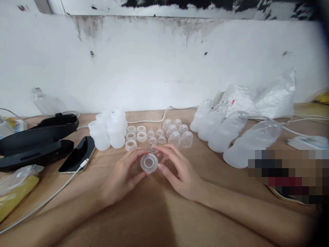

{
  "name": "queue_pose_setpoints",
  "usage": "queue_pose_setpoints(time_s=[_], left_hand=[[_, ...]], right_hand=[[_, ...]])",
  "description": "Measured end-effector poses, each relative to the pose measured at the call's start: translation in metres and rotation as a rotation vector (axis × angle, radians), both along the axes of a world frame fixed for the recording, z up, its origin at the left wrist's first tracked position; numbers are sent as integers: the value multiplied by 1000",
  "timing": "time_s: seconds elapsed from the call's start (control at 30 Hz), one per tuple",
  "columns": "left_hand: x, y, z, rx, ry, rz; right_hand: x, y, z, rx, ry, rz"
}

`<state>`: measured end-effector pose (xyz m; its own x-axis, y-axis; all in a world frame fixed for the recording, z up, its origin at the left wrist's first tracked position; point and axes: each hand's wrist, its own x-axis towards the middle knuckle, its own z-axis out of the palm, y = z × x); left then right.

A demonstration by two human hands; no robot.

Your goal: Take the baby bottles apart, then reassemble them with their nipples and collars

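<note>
A translucent baby bottle collar ring (149,163) is held up over the table, its round opening facing me. My left hand (124,173) grips its left side between thumb and fingers. At its right edge, the thumb of my right hand (180,171) touches the rim, fingers curved around that side. Just behind them is a clear bottle nipple (153,148), partly hidden by my right fingertips. Several more nipples (161,139) stand in rows beyond it. Left of these lie several loose collar rings (131,144); to the right, several clear dome caps (186,139).
White bottle bodies (99,137) cluster at left, capped bottles (240,147) in a slanting row at right. A phone (78,154) with a white cable (53,195) and a black curved object (38,137) lie left. White plastic bags (276,97) rest by the wall.
</note>
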<state>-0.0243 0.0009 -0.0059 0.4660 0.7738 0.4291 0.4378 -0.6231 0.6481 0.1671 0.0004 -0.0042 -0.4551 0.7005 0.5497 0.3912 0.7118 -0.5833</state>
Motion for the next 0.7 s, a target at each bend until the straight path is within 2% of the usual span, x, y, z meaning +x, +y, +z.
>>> queue_pose_setpoints(time_s=[0.1, 0.2, 0.3, 0.4, 0.53, 0.7], left_hand=[[0, -2, 1, 92, 48, 10], [1, -3, 3, 143, 84, 20], [3, -2, 7, 115, 78, 10], [5, -1, 10, -23, 21, 55], [10, 1, 10, -225, -24, 78], [16, -1, 11, -279, -39, 66]], right_hand=[[-7, 0, -1, -357, 127, 15], [-13, 3, -3, -495, 137, 35], [-14, 4, -2, -463, 132, -38], [-14, 3, 1, -320, 91, -95], [-13, -2, 3, -201, 47, -60], [-15, -1, 3, -102, 10, -74]])
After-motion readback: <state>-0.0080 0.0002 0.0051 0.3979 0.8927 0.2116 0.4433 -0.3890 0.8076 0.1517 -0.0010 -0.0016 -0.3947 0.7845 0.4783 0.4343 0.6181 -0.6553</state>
